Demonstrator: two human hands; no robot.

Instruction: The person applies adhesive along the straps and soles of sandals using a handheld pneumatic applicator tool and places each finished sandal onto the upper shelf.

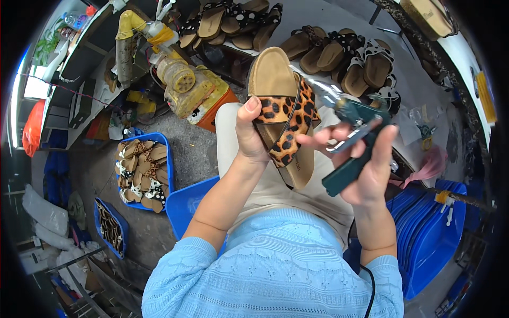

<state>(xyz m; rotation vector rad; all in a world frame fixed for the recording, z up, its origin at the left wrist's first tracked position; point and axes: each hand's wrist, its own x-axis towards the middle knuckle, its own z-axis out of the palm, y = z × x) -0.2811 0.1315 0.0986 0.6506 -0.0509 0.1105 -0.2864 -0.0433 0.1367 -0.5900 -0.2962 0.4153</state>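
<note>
My left hand [251, 130] grips a sandal [273, 74] by its left side, thumb on the leopard-print strap. Crossed spotted bands span its tan footbed, and the sandal is tilted up over my lap. In my right hand [374, 177] is a dark green pistol-shaped tool [343, 177] with a silver trigger and a long metal front end. That front end is blurred and points up and left, beside the sandal's upper right edge. A finger of my right hand reaches out close to the leopard strap; whether it touches I cannot tell.
Several finished-looking sandals [331, 55] line the bench ahead. A yellow machine [183, 85] stands at the front left. Blue baskets on the floor at left hold sandals [143, 175] and dark pieces [110, 228]. Stacked blue baskets [424, 238] sit at my right, below a pink cloth [427, 165].
</note>
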